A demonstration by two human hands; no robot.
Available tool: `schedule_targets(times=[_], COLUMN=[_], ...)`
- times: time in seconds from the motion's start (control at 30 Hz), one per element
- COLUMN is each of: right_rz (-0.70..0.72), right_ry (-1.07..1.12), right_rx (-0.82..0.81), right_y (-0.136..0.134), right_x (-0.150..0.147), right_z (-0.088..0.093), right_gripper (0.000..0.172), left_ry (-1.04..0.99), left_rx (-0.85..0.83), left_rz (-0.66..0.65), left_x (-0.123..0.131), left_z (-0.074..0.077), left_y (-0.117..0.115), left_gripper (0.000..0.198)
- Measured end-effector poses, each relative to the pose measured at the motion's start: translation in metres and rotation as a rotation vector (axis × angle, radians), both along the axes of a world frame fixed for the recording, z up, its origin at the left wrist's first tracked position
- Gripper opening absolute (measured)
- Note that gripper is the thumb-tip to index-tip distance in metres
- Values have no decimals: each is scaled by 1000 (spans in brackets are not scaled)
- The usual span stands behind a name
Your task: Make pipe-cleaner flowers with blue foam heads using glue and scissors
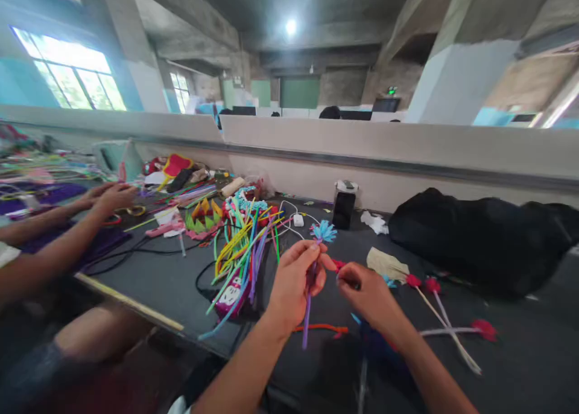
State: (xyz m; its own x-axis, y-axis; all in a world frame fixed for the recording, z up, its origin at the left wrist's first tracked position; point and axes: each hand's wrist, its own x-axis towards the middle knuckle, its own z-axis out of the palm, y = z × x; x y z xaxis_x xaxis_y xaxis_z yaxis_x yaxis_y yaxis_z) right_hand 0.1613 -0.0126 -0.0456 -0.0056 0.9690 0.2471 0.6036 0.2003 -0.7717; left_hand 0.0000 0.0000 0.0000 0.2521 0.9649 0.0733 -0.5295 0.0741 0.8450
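Note:
My left hand (301, 278) is closed around the purple stem of a pipe-cleaner flower (324, 232), which stands nearly upright with its blue fringed head above the fingers. Close by on the right, my right hand (368, 293) is curled with thumb and fingers pinched together. A small red fuzzy piece (338, 265) shows at its fingertips; whether it is gripped or lies behind them I cannot tell. An orange-red pipe cleaner (323, 328) lies on the dark table below my hands. Red-headed pipe-cleaner flowers (484, 329) with pale stems lie crossed to the right.
Left of my hands is a heap of colourful pipe cleaners (244, 239). Behind stand a dark phone (344, 210) and a white charger (298, 220). A black bag (479, 239) lies at the back right, along a low partition (384, 148). Another person's hands (111, 197) work at the left.

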Motion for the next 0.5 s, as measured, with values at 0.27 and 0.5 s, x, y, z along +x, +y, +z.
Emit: schedule_targets(times=[0.27, 0.5], right_rz=[-45, -90], right_ry=[311, 257], right_rx=[117, 395], right_y=[-30, -45], right_x=[16, 16], right_z=[40, 49], right_gripper=[8, 8], left_ry=[164, 340], left_rx=[32, 104], left_rz=[11, 63], left_x=[14, 24], left_z=[-4, -10], left_y=[-6, -12], left_gripper=[20, 23])
